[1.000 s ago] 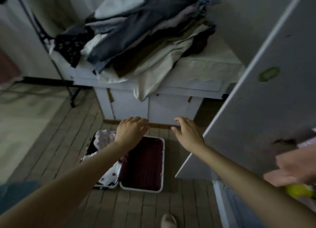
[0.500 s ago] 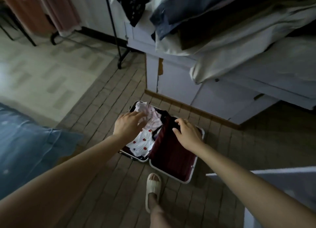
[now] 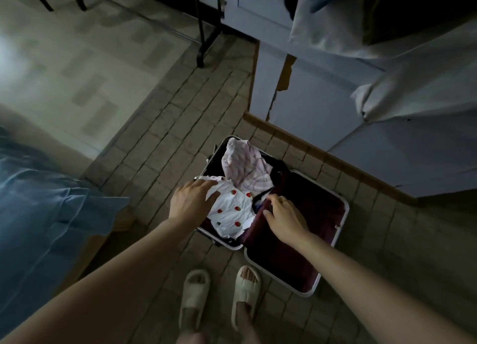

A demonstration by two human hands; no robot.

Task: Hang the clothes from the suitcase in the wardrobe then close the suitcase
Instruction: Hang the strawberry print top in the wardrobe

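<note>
Fingers of the left hand [image 3: 190, 200] lie spread and nearly straight on the white strawberry-print cloth [image 3: 232, 212], touching its near-left edge without gripping it. Fingers of the right hand [image 3: 285, 216] curl loosely at the cloth's right edge, over the seam between the two halves of the suitcase [image 3: 322, 240]; whether they pinch any fabric I cannot tell. The suitcase lies open on the brick-pattern floor [image 3: 165, 147], white-rimmed, with a dark red lining under the right hand. Beyond both sets of fingertips a crumpled pale pink striped garment [image 3: 245, 168] fills the far left half. Farther off stands a grey cabinet [image 3: 309, 103].
</note>
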